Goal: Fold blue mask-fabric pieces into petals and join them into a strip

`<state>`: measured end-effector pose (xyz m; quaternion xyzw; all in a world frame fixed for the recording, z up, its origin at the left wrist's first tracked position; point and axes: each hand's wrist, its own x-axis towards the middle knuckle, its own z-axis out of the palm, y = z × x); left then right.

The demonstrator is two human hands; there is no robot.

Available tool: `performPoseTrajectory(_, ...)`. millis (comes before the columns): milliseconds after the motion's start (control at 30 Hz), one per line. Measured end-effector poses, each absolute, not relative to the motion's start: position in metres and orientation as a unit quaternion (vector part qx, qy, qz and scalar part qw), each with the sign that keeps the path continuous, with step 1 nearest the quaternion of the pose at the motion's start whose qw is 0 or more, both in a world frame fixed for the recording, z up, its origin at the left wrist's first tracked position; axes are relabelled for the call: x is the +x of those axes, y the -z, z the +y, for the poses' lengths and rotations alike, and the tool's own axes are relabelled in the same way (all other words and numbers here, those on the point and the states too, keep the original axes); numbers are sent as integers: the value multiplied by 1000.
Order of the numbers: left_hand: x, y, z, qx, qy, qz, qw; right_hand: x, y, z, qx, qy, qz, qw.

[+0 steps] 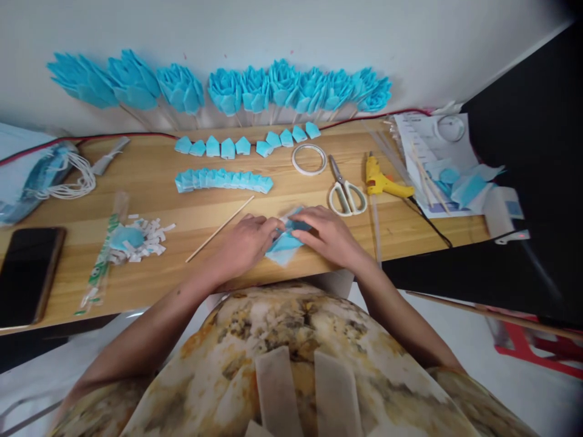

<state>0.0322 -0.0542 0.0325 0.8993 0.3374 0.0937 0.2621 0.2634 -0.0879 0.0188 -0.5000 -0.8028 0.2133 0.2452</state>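
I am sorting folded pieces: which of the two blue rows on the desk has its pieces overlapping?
The nearer row, by the wooden stick: its pieces overlap tightly, while those of the farther row lie side by side.

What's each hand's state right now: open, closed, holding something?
Left hand: fingers closed on the folded light-blue paper piece.
Right hand: fingers closed on the same paper, which lies on the wooden table.

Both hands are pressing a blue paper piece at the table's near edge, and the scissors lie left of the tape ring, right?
Not quite: the head view shows the scissors right of the tape ring, beside the yellow glue gun. The left hand and right hand do press the blue paper piece at the near edge of the table.
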Motion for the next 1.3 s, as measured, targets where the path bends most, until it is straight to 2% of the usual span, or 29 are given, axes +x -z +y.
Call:
performPoseTrajectory(67,31,-30,-55,896,-96,342,266,259,-11,-84,-496,-217,-807,236)
performPoseTrajectory(233,28,-25,-54,887,-127,333,295,253,-15,-99,-436,-190,-830,293)
performPoseTrajectory(500,21,-23,-51,903,-120,306,278,253,-27,-138,-357,-103,-884,284)
performPoseTrajectory(667,19,-23,-50,904,-97,314,272,251,-37,-149,-326,-162,-892,269)
performPoseTrajectory(800,17,-22,-51,895,-111,317,293,258,-50,-152,-317,-284,-821,380)
performPoseTrajectory(867,16,-22,-51,879,-140,313,332,262,-52,-144,-398,-326,-730,449)
performPoseTrajectory(967,15,-21,-51,823,-217,310,424,265,-46,-119,-555,-331,-581,496)
performPoseTrajectory(1133,13,-14,-45,671,-370,358,534,256,-34,-76,-542,-389,-534,519)
performPoseTrajectory(1233,15,-18,-36,596,-449,373,551,250,-39,-60,-529,-362,-572,511)
performPoseTrajectory(1300,20,-28,-29,595,-450,356,563,245,-45,-53,-525,-321,-608,501)
